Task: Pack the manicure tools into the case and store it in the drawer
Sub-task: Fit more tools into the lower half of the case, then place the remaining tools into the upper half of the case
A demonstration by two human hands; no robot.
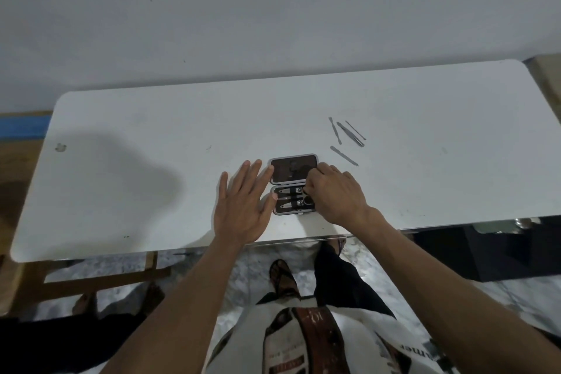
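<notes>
A small manicure case point(290, 171) lies open on the white table point(151, 191), its dark lid away from me and its tray of clippers point(290, 200) nearer. My left hand point(243, 206) rests flat with fingers spread against the case's left side. My right hand point(334, 194) covers the tray's right end, fingertips pinched over a tool there; what they hold is hidden. Several thin metal tools point(346, 130) lie loose to the right of the case, and a flat file point(344, 156) lies nearest to it.
The table's front edge runs just below my hands. A wall stands behind the table. A dark cabinet point(485, 252) sits under the table at the right, and a wooden frame point(100, 279) at the lower left. No drawer is in view.
</notes>
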